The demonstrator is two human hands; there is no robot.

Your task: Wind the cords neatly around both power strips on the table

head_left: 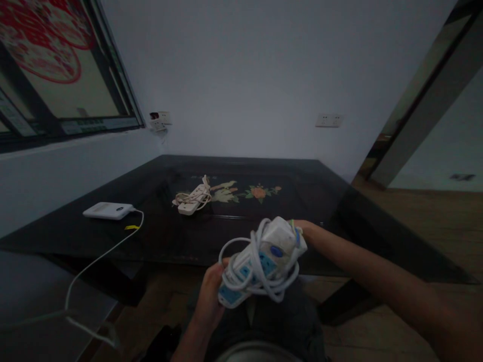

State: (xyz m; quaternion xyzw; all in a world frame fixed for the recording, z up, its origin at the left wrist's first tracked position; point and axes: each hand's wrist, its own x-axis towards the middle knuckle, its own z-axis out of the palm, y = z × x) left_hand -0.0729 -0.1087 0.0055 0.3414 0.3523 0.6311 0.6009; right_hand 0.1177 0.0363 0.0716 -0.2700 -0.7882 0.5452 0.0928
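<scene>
A white power strip (260, 264) with blue sockets and its white cord wound around it is held over my lap, just in front of the near edge of the dark table (309, 191). My left hand (209, 296) grips its lower end from below. My right hand (304, 229) holds the upper end from behind, mostly hidden by the strip. A second white power strip (192, 197), also bundled in its cord, lies on the table near the painted flower design.
A white flat device (108, 210) lies at the table's left side, its white cable (98, 261) trailing off the edge toward the floor. Wall sockets (329, 120) sit on the back wall, another (160, 120) in the left corner. A window is at upper left.
</scene>
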